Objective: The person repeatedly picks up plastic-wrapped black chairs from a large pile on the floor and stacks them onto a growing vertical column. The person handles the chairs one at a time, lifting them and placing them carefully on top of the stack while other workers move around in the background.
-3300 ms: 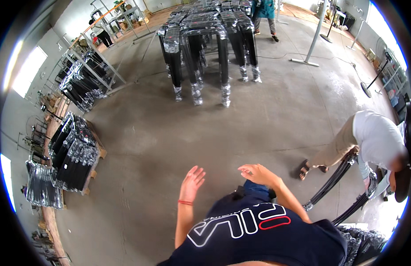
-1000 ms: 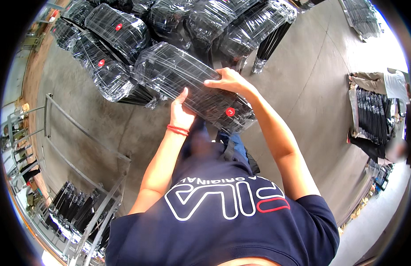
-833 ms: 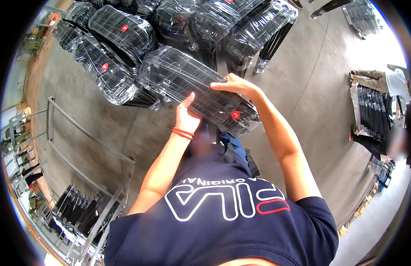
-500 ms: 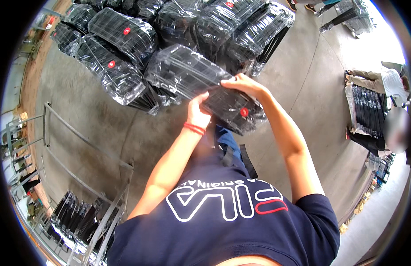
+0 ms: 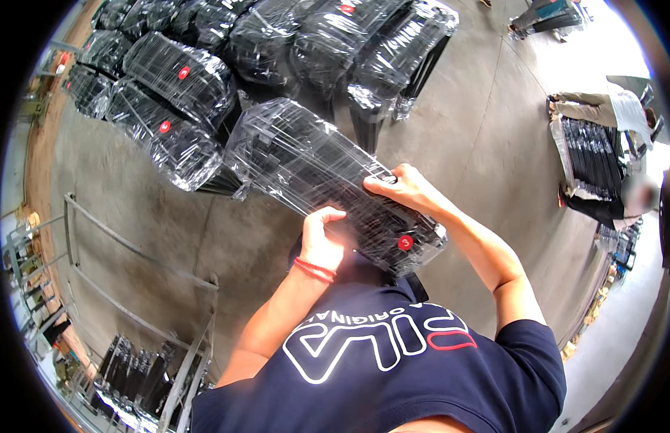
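I have the plastic-wrapped black bundle (image 5: 335, 184) up in front of my chest, above the concrete floor (image 5: 494, 144). My left hand (image 5: 322, 239) clasps its near edge and my right hand (image 5: 406, 189) curls over the far edge. The film looks slick, so I judge it could slide or tear. I count about eight more wrapped bundles (image 5: 180, 76) stacked behind it, and one person (image 5: 609, 115) crouching far right.

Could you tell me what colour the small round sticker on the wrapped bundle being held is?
Red; the round sticker shows best in the head view.
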`<state>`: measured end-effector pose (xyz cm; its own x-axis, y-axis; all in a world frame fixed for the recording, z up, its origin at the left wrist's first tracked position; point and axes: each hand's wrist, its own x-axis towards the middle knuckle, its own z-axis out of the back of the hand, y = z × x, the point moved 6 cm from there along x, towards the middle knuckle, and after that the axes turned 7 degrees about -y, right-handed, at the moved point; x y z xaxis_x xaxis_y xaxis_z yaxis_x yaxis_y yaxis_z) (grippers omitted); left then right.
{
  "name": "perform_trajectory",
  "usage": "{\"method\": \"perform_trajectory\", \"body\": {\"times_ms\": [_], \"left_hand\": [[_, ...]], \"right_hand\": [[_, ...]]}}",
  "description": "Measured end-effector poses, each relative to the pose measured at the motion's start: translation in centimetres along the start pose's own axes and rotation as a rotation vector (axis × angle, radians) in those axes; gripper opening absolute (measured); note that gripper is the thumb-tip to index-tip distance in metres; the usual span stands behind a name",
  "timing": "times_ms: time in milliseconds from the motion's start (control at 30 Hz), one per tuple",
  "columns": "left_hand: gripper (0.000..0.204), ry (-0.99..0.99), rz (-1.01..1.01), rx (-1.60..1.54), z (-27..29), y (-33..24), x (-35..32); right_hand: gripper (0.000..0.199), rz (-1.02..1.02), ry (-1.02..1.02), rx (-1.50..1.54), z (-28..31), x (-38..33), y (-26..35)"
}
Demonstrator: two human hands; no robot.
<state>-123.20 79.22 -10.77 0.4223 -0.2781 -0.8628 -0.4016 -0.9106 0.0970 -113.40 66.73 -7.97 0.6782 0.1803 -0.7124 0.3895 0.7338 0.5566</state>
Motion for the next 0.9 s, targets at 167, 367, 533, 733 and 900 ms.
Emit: {"method": "perform_trajectory", "body": {"times_ms": [167, 367, 533, 733, 900], "left_hand": [[0.023, 0.029, 0.103, 0.113, -0.7, 6.5, -1.3], [0.024, -0.102, 0.228, 0.285, -1.7, 17.1, 0.2], [0.012, -0.027, 0.430, 0.488, -6.8, 29.9, -0.2], [0.028, -0.209, 0.229, 0.790, -10.9, 40.8, 2.8], [0.039, -0.261, 0.302, 0.767, -14.4, 46.9, 7.6]], "right_hand": [[0.052, -0.013, -0.044, -0.037, 3.8, -5.5, -4.0], [0.046, -0.035, -0.161, 0.083, 9.2, -11.6, -14.6], [0.055, -0.008, -0.357, 0.055, 16.6, -17.4, -26.0], [0.064, 0.104, -0.450, 0.166, 24.6, -20.2, -35.5], [0.066, 0.134, -0.422, 0.148, 31.9, -20.5, -40.5]]}}
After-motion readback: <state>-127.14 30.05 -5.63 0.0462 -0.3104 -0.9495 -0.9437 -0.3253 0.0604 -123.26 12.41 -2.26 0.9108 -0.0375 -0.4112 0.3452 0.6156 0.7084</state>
